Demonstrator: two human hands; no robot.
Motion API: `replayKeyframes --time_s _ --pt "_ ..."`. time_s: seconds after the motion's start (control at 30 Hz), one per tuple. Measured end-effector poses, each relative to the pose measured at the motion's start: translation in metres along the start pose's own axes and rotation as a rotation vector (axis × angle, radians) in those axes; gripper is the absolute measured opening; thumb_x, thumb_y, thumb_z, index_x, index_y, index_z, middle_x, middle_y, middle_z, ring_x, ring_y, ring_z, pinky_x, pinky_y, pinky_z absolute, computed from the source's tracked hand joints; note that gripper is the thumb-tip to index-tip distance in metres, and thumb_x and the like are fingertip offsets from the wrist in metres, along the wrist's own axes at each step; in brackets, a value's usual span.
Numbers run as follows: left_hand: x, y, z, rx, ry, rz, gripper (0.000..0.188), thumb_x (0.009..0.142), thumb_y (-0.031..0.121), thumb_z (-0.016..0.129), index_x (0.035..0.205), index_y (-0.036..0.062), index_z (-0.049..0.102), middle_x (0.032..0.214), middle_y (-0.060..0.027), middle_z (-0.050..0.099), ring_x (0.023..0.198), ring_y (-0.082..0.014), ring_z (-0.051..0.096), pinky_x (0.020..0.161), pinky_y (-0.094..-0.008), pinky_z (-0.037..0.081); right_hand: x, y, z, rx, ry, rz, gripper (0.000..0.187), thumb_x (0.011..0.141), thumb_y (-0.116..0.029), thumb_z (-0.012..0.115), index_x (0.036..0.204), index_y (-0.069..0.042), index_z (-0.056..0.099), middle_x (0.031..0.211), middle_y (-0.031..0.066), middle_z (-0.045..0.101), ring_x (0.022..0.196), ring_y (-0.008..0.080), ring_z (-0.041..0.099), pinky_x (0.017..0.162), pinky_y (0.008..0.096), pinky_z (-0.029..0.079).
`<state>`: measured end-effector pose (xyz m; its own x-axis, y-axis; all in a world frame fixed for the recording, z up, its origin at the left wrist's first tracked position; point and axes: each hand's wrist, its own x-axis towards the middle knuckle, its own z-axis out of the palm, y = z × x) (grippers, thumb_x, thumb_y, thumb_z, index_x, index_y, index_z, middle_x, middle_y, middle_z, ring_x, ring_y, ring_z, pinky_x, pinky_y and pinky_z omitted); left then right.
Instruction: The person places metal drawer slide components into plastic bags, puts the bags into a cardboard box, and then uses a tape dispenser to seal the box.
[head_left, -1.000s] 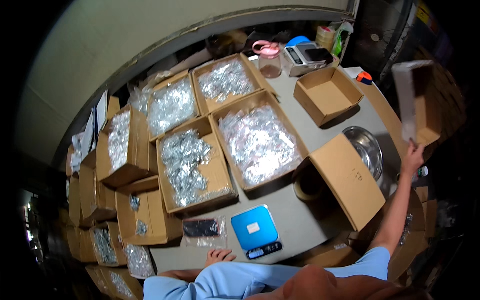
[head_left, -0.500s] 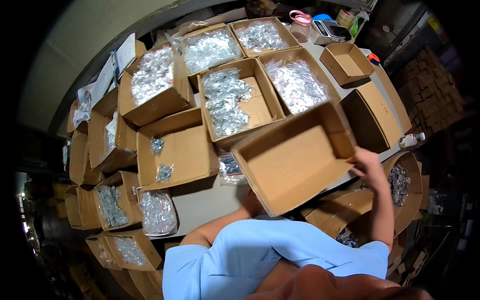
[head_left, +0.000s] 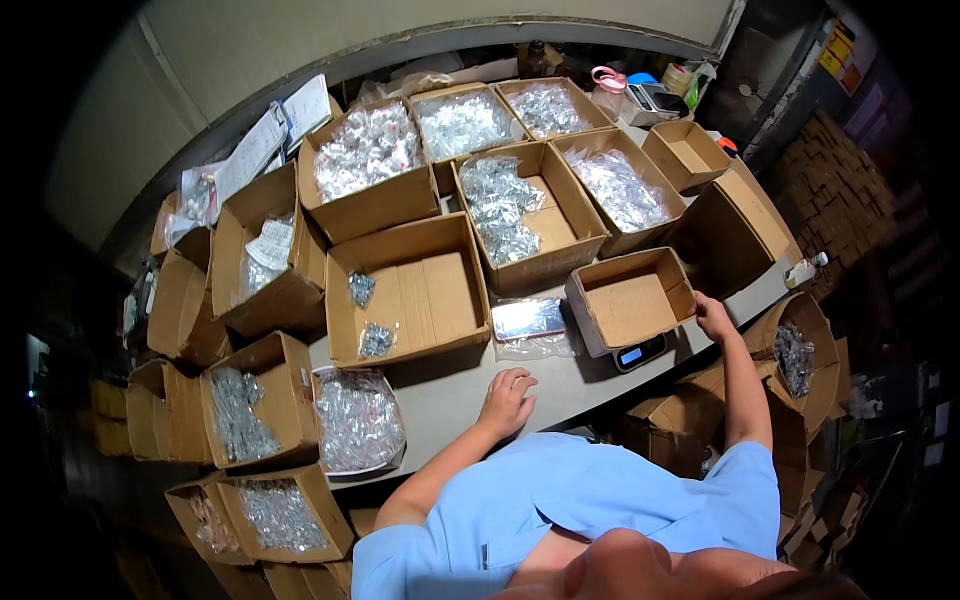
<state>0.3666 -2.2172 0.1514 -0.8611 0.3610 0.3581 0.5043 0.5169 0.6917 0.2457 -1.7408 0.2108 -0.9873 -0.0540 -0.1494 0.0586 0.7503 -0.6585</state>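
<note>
A small cardboard box, with nothing inside it, sits on a weighing scale. Only the scale's front with its lit display shows beneath the box. My right hand has its fingers closed on the box's right edge. At the near side of the table, my left hand lies with its fingers apart and holds nothing. A phone lies just beyond it, on a clear plastic bag. Left of the phone, a larger open box holds two small bags of metal parts.
Several open cartons of bagged parts fill the back, among them a half-filled carton. A clear bag of metal pieces lies at the table's left edge. More cartons stand lower left, and a carton of dark parts at right.
The small box has come down and away from me onto the scale, my right hand still on it. The phone and my left hand, partly hidden before, now show fully. The view has shifted.
</note>
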Motion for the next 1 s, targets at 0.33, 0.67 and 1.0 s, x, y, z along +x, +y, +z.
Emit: replayKeyframes --time_s 0.33,0.67,1.0 --pt "0.176 -0.02 -0.067 0.266 0.166 0.045 0.026 0.075 0.012 0.063 0.098 0.0032 0.059 0.106 -0.0135 0.055 0.102 -0.0324 0.05 0.091 -0.0422 0.039 0.162 -0.106 -0.011 -0.319 0.187 -0.208 0.021 0.074 -0.004 0.052 0.092 -0.001 0.061 0.088 0.0215 0.062 0.085 0.0364 0.06 0.076 0.0399 0.047" --pt "0.293 -0.109 -0.031 0.802 -0.12 -0.348 0.019 0.076 0.019 0.065 0.091 0.0069 0.065 0.11 -0.0071 0.051 0.105 -0.0272 0.048 0.087 -0.0375 0.044 0.326 -0.032 0.055 -0.685 0.072 0.169 0.025 0.084 -0.009 0.044 0.096 -0.001 0.065 0.104 0.0212 0.062 0.099 0.0331 0.06 0.084 0.0434 0.049" --pt "0.291 -0.098 -0.03 0.672 0.247 -0.276 0.019 0.075 0.016 0.068 0.075 -0.0003 0.058 0.091 -0.0118 0.055 0.09 -0.0313 0.051 0.079 -0.0392 0.043 0.299 -0.044 0.011 -0.011 0.398 0.012 0.02 0.074 -0.017 0.068 0.076 0.0 0.058 0.079 0.0165 0.063 0.073 0.0304 0.062 0.064 0.0403 0.047"
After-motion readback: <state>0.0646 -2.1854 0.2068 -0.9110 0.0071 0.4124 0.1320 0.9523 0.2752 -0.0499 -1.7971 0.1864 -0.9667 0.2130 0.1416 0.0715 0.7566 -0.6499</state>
